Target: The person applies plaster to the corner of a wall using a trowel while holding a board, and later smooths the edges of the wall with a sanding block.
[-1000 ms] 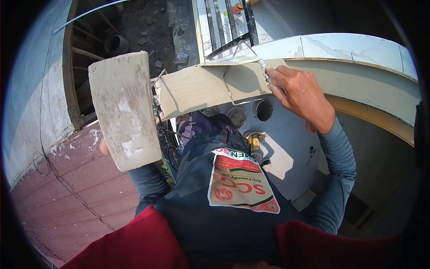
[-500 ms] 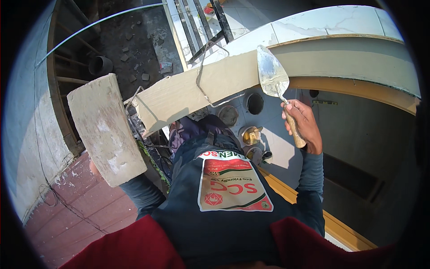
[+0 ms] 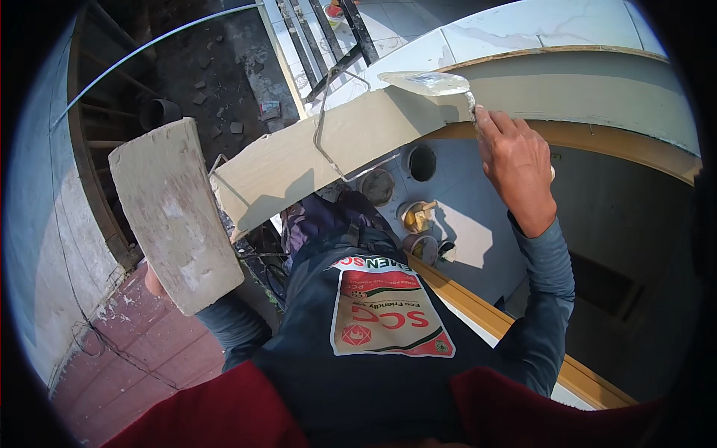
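Observation:
My right hand (image 3: 517, 164) is closed around the wooden handle of a pointed trowel (image 3: 426, 84). The trowel's blade is tilted nearly edge-on over the far side of a plastered, curved ledge (image 3: 287, 160). At the left, my left hand (image 3: 154, 282) holds a worn wooden mortar board (image 3: 175, 216) from beneath; only a bit of the hand shows past the board's left edge. A thin smear of pale mortar marks the board's face. A bent metal rod clamp (image 3: 320, 134) straddles the ledge between my hands.
Below the ledge stand several buckets (image 3: 376, 187), one with a yellow tool (image 3: 420, 216) in it. White tiles (image 3: 500, 37) top the curve beyond. Dark metal bars (image 3: 321, 37) lie at the back. Reddish roofing (image 3: 142, 336) and a loose cable (image 3: 104, 340) are at lower left.
My right hand has turned over, back upward, and moved slightly up and right. The trowel's blade has swung from upright to pointing left. The mortar board has barely shifted.

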